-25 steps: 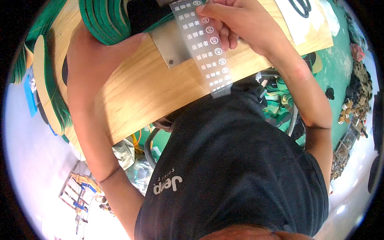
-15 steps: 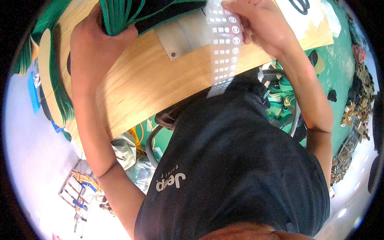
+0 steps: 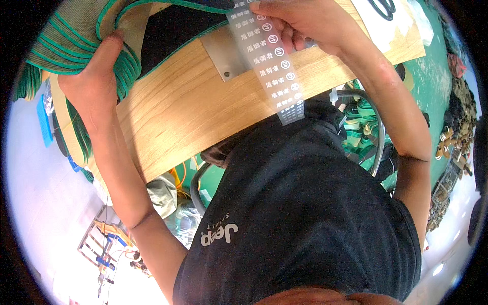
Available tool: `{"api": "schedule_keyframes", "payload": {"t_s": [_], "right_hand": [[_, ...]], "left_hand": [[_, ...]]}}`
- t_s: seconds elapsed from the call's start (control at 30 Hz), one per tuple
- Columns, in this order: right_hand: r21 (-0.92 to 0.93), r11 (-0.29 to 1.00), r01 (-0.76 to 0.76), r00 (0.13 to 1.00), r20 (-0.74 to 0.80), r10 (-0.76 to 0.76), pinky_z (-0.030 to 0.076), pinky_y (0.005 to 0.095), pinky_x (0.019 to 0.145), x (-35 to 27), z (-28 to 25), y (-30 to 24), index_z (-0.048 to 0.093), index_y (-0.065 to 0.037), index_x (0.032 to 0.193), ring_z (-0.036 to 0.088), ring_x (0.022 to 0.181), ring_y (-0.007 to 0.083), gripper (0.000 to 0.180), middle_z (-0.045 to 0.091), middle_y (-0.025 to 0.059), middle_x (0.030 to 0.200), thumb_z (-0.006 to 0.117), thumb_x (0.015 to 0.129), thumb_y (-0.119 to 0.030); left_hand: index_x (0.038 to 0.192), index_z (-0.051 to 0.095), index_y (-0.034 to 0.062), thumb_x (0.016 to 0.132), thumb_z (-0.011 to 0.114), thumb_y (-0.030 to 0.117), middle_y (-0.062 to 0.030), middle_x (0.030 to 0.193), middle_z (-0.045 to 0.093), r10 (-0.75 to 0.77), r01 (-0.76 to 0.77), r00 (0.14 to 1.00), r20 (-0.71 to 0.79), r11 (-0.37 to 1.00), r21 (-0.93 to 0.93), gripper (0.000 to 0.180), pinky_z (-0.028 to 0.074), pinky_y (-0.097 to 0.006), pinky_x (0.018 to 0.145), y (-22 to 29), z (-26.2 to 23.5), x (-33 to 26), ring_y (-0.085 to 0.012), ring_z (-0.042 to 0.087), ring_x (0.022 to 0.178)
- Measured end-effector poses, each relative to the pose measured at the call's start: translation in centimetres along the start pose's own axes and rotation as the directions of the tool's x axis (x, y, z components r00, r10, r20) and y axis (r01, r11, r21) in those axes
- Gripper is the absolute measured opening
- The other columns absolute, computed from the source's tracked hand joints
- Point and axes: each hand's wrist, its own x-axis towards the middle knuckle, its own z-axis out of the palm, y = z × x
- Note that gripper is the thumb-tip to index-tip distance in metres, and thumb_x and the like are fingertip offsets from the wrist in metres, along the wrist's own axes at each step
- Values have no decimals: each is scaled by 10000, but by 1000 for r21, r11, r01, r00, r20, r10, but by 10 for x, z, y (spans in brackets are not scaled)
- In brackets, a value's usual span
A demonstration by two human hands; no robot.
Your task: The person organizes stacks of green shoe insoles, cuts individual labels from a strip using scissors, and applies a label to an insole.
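Spreading a stack of insoles (image 3: 66, 38) with the left hand (image 3: 96, 76), pinching a clear label strip (image 3: 269, 61) with the right hand (image 3: 315, 23)

The largest change is in the stack: the left hand has swung outward, and the insoles, tightly bunched an instant ago, now fan open and show their brown faces. A black-faced insole (image 3: 162, 33) lies exposed between the hands; this seems to make its surface easier for the right hand to reach. The clear label strip, which hung nearly straight, now slants, its top end shifted toward the left hand.

The left hand grasps the stack, thumb pressed on it and fingers mostly hidden. The right hand's thumb and forefinger grip the strip's upper part, other fingers curled; whether they also touch the black-faced insole, I cannot tell.

Below both hands spreads a black cloth shirt (image 3: 305, 213). Under them is a smooth wooden table (image 3: 178, 101) with long, pale grain. The insoles are curved and flexible, woven-looking on top, with bright green edges. The strip is thin, see-through film with repeated white printing, curling at its lower end. Just left of the right hand, partly under the strip, lies a flat, dull metal plate (image 3: 223, 61) with a small round hole (image 3: 226, 74) near its corner.
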Motion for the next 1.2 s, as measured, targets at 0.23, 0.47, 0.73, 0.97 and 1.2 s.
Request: {"api": "schedule_keyframes", "payload": {"t_s": [0.23,0.47,0.73,0.97,1.2], "right_hand": [[-27,1000,15,1000,-21,-15,438,256,365,-2,2,-1,630,27,756,581,404,155,278,594,81,564,566,933,-178],[-56,998,4,1000,-22,-5,439,251,357,-2,1,-2,628,32,755,582,403,153,274,597,85,557,557,937,-159],[9,997,77,995,60,-77,452,259,372,-5,-1,0,615,30,742,575,409,151,288,602,92,565,556,938,-173],[185,972,145,982,-151,-118,459,247,415,-14,-13,28,612,15,731,563,453,130,308,602,71,605,565,952,-194],[59,993,100,988,-127,-92,446,247,400,-8,-14,23,615,13,738,563,435,137,310,601,70,591,557,960,-196]], "left_hand": [[962,681,-46,669,800,108,-88,948,701,50,-49,999,15,999,-20,352,473,-277,857,4,1,0,-166,638,872],[937,689,-35,683,785,79,-74,932,699,35,-37,998,-48,998,-46,295,469,-275,849,11,6,-5,-167,632,849],[1144,620,6,723,796,193,-124,1033,689,64,-205,917,393,922,329,494,472,-326,901,41,27,-11,-210,643,962],[1189,611,30,741,796,251,-158,1023,705,-118,-213,851,511,813,542,533,500,-347,876,57,26,-7,-245,682,972],[1013,684,-5,724,788,166,-54,898,716,-96,34,944,316,980,198,351,495,-270,794,24,14,-4,-112,633,814]]}}
